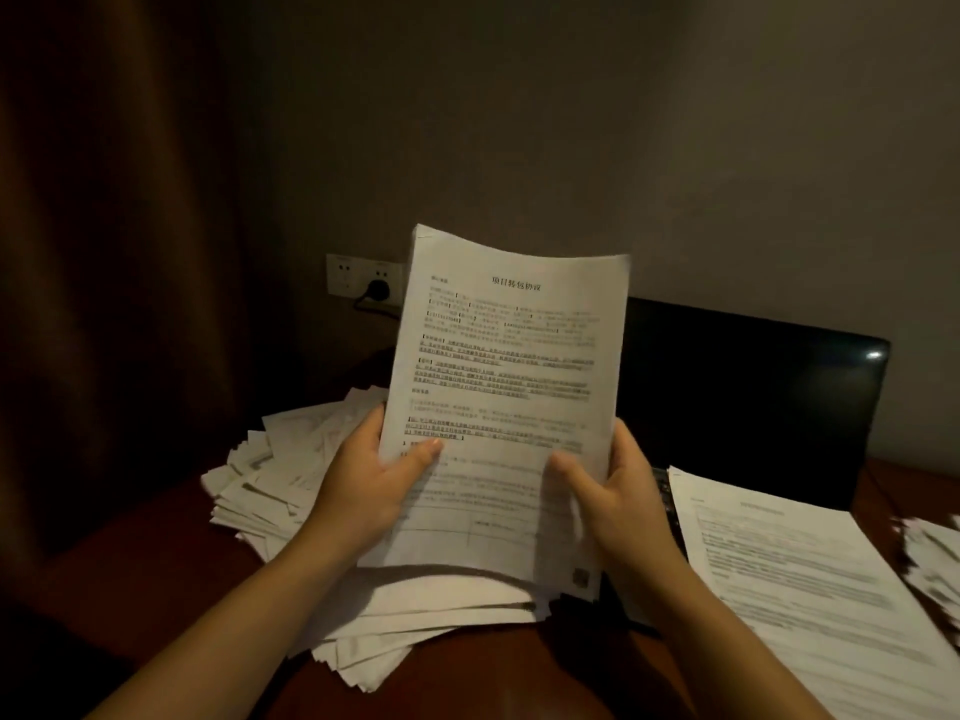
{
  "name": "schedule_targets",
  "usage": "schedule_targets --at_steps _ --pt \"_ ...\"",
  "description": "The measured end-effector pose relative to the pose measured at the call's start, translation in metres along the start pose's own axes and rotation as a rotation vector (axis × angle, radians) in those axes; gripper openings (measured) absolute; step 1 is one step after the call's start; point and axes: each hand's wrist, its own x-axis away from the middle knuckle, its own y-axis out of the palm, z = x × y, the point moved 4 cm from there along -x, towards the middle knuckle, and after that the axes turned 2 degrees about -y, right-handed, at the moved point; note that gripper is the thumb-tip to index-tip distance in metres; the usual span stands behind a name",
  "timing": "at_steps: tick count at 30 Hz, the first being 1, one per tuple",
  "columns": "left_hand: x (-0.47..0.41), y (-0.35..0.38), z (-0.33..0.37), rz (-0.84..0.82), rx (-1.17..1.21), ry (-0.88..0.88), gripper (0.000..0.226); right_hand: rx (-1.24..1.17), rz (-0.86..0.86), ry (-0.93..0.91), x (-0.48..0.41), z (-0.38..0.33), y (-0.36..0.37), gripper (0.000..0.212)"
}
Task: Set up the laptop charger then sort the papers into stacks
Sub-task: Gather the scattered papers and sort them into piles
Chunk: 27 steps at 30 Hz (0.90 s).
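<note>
Desk (234, 589) dark wood, strewn paper pile (270, 475), laptop (753, 397), plugged wall socket (363, 278); left hand (363, 485), right hand (618, 506) grip sheets (504, 381)

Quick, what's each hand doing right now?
Left hand: holds the left edge of the sheets, thumb on the front.
Right hand: holds their right edge, thumb on the front.

You're at a work desk in a dim room, home or hotel type: dark wood desktop (156, 537) lower left, brown curtain (104, 226) upper left, wall socket (343, 275) mid-left, laptop (743, 397) right, paper piles (270, 470) spread across it.
</note>
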Motion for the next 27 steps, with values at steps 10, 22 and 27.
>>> schedule_targets --at_steps 10,22,27 --pt "0.014 0.08 0.021 -0.146 0.263 -0.233 0.034 0.103 0.114 0.191 0.026 -0.001 -0.095 0.025" --pt "0.034 0.211 0.022 -0.453 -0.107 -0.186 0.041 0.167 0.25 0.473 0.093 0.014 -0.237 0.019" --pt "0.04 0.236 0.024 -0.522 -0.277 -0.03 0.049 0.412 0.27 0.432 0.101 0.021 -0.267 0.033"
